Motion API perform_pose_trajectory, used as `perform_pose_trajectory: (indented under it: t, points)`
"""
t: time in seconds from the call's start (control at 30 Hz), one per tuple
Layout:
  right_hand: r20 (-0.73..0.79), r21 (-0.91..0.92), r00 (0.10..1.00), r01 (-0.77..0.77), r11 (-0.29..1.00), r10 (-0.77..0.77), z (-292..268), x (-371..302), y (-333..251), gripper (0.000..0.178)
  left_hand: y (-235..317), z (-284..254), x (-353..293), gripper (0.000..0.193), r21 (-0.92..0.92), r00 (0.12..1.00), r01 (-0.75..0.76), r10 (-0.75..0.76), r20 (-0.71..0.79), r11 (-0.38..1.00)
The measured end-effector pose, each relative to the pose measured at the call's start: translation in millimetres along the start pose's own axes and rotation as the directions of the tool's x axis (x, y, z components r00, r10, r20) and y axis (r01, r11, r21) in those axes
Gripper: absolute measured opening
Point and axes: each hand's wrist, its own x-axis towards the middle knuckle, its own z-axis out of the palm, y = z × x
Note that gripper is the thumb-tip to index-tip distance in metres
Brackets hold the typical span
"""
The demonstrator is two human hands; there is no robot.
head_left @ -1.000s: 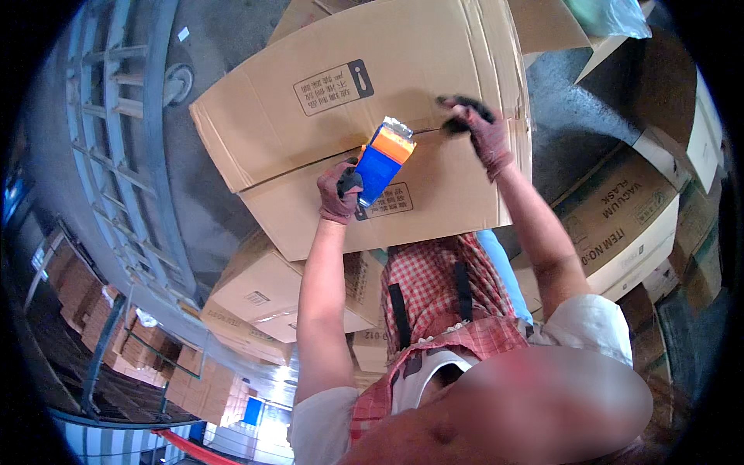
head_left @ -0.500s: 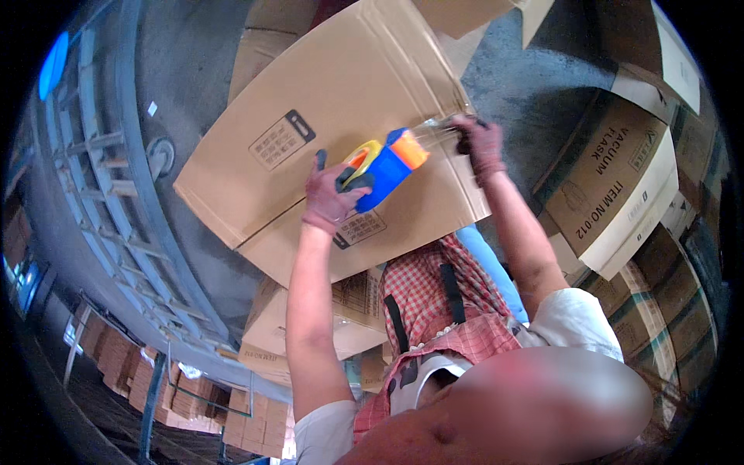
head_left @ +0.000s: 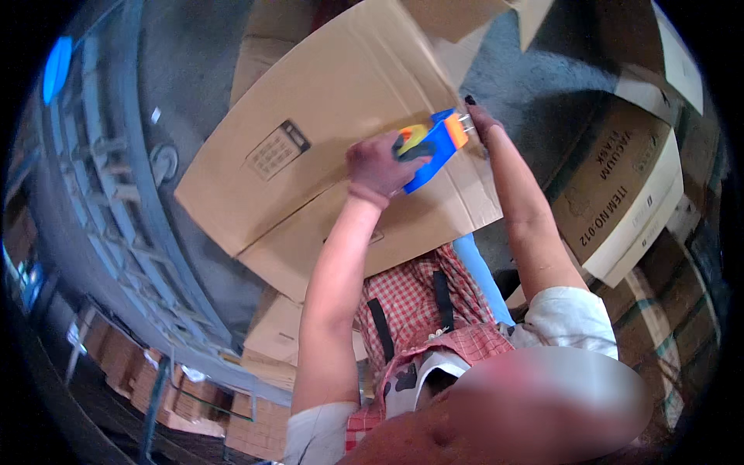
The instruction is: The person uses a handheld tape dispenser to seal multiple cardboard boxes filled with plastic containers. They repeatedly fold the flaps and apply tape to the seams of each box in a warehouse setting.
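Observation:
A large brown cardboard box (head_left: 341, 93) lies tilted in front of me, its flaps meeting along a seam. My left hand (head_left: 378, 164), in a dark-fingered work glove, is closed round a blue and orange tape dispenser (head_left: 435, 161) with a yellow-looking roll. The dispenser's orange end is close to the box's right edge, over the seam line. My right hand (head_left: 484, 125), also gloved, is at that right edge beside the dispenser's tip. One dark fingertip points up and the fingers look stretched out along the side; the rest are hidden.
On the right stands a printed carton (head_left: 612, 178) with raised flaps, among other stacked cartons. Another carton (head_left: 275, 329) sits below the box, near my left forearm. A grey metal rack frame (head_left: 139, 209) with a caster runs along the left. More cartons (head_left: 256, 430) are stacked at lower left.
My left hand has moved the tape dispenser right, up to the box's right edge. My right hand, earlier with bent fingers at the tape's end, now lies straighter along that edge.

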Motion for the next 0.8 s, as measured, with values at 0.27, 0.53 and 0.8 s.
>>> perform_pose_trajectory:
  t: [0.27, 0.53, 0.8]
  points:
    - [-0.382, -0.597, 0.922, -0.197, 0.778, -0.059, -74, -6, 10, 0.047, -10, -34, -54, 0.062, 0.153, 0.931, 0.116, -0.161, 0.327, 0.981]
    - [-0.067, -0.591, 0.328, 0.748, 0.303, -0.942, 67, -118, -198, 0.037, -224, -219, -305, 0.048, 0.418, 0.993, 0.118, -0.109, -0.045, 0.901]
    - [0.27, -0.827, 0.506, 0.558, 0.072, -0.819, 263, -116, -286, 0.027, -320, -283, -407, 0.05, 0.496, 0.954, 0.298, -0.268, -0.133, 0.815]
